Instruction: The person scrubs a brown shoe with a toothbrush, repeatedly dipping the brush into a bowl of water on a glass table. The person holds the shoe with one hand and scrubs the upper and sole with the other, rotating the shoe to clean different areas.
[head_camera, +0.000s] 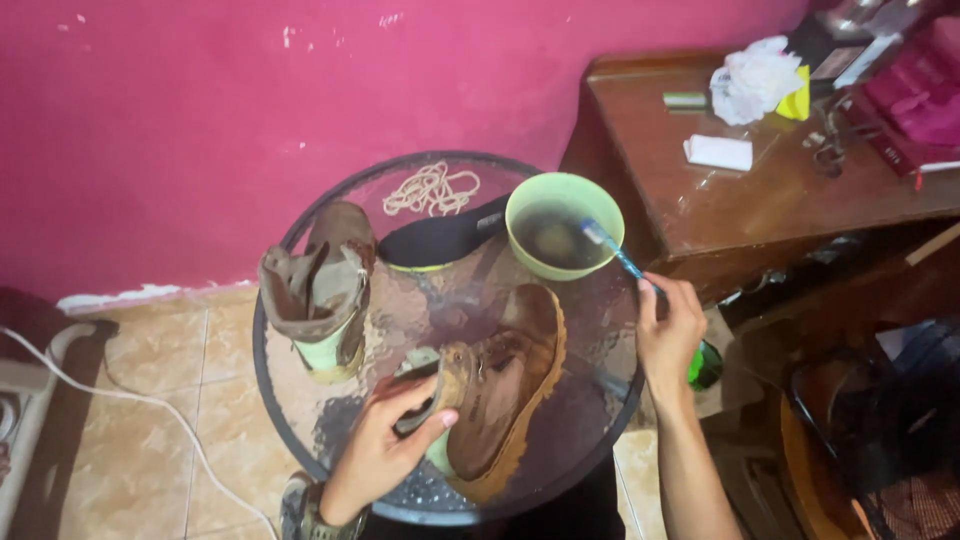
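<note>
Two hands over round glass table (300, 420). Left hand (385, 445) palm down, fingers curled, gripping collar of brown boot (505, 390) lying on side. Right hand (668, 335) raised, fingers closed round blue toothbrush (612, 250), bristles dipped over rim of one green bowl (563, 225) just ahead of it. Two boots: second boot (322, 290) upright, beyond left hand. One lace bundle (432, 188) farther off. White packet (718, 152) and yellow box (797, 105) on wooden desk (760, 215), beyond right hand.
</note>
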